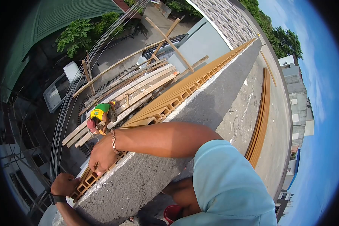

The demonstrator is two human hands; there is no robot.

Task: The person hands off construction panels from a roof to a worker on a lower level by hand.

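A long brown fluted panel (184,92) with hollow, box-like channels along its cut edge lies against the outer side of a grey concrete parapet (139,184). My left hand (66,184), wearing a dark wristwatch, is closed around the panel near its lower-left end. Farther up the same edge, my right hand (103,156), with a chain bracelet at the wrist, has its fingers curled over the panel. My right forearm crosses above the parapet and covers part of the panel. The left fingertips are partly hidden.
Below, a co-worker (100,113) in a green and yellow shirt crouches on wooden scaffold planks (139,90). Overhead wires (66,98) run close beyond my left hand. More brown panels (260,124) lie on the concrete roof floor at the right.
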